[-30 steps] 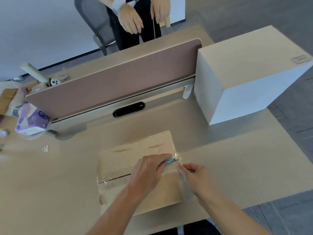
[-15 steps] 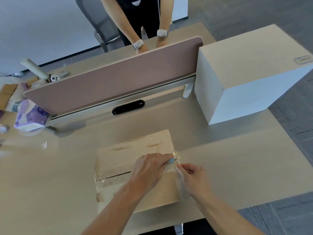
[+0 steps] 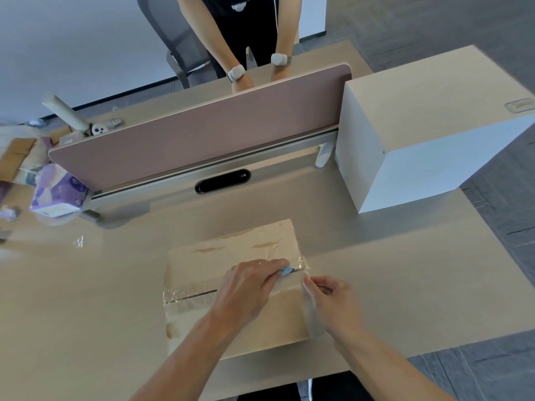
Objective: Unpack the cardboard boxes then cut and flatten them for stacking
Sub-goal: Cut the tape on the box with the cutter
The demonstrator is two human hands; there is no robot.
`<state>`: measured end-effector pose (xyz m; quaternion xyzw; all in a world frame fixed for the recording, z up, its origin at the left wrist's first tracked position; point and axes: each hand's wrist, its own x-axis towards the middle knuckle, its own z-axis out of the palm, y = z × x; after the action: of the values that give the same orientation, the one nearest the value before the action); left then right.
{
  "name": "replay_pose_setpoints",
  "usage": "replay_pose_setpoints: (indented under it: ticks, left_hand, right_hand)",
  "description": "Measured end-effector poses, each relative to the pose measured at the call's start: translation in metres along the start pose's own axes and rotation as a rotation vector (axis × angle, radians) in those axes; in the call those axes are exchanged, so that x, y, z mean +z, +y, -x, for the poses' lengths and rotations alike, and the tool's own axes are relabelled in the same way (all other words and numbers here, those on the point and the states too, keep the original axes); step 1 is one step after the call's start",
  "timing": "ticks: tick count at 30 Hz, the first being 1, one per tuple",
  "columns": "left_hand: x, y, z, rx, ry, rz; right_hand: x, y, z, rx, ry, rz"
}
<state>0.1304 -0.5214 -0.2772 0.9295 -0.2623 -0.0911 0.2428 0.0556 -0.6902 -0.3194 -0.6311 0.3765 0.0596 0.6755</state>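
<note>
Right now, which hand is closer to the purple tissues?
Left. The left hand, gripping the cutter, is over the middle of the box, right of the tissues; the right hand pinches tape at its right edge, farther away.

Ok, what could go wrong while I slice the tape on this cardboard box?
The small blue cutter in your left hand sits right beside your right hand, which pinches the taped brown cardboard box: a slip could nick those fingers. The contents are hidden, so a deep cut might damage them.
</note>
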Motion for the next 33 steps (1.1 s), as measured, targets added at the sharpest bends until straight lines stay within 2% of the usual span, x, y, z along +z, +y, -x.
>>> replay_pose_setpoints:
  ticks: [6, 13, 19, 28, 33]
  left_hand:
    - [0.003, 0.009, -0.004, 0.056, -0.031, -0.028]
    - [0.001, 0.008, -0.009, 0.126, -0.087, -0.275]
    - [-0.02, -0.024, 0.014, 0.186, -0.082, -0.284]
    - [-0.078, -0.113, 0.083, 0.051, 0.005, -0.354]
    - [-0.109, -0.152, 0.124, -0.077, -0.03, -0.501]
  right_hand:
    - [0.0, 0.0, 0.0, -0.004, 0.007, -0.015]
    - [0.0, 0.0, 0.004, 0.004, 0.0, -0.041]
    - [0.0, 0.0, 0.004, -0.014, 0.001, -0.031]
    - [-0.004, -0.01, 0.012, -0.036, -0.029, 0.036]
    - [-0.008, -0.01, 0.015, -0.021, -0.053, 0.028]
